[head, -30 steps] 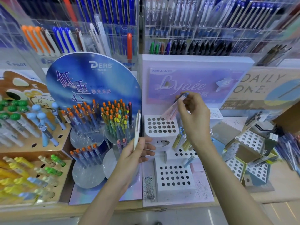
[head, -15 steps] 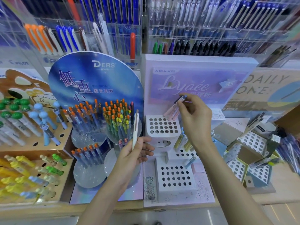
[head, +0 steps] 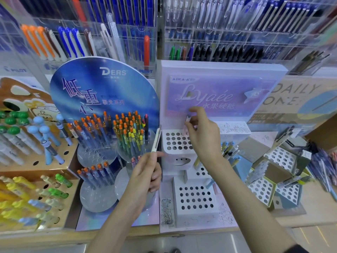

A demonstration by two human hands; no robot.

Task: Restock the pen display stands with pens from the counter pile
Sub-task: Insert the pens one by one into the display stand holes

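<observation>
My right hand [head: 202, 133] pinches a pale pink pen [head: 187, 120] by its upper end, its lower part standing in a hole at the back of the white perforated upper block [head: 173, 143] of the lilac Lyaée stand. My left hand [head: 145, 172] holds a white pen [head: 156, 140] upright, just left of that block. A lower white perforated block [head: 196, 197] stands below with its visible holes unfilled. A few pens [head: 228, 149] sit in the middle tier behind my right wrist.
The blue DERS stand [head: 104, 92] at left holds several orange-capped pens on clear round tiers. A wooden stand [head: 32, 161] at far left carries green, blue and yellow pens. Angled perforated boxes [head: 280, 157] sit at right. Clear racks of pens fill the back wall.
My right hand has lowered the pink pen from a slant above the upper block to nearly upright in a hole. My left hand with the white pen has barely moved.
</observation>
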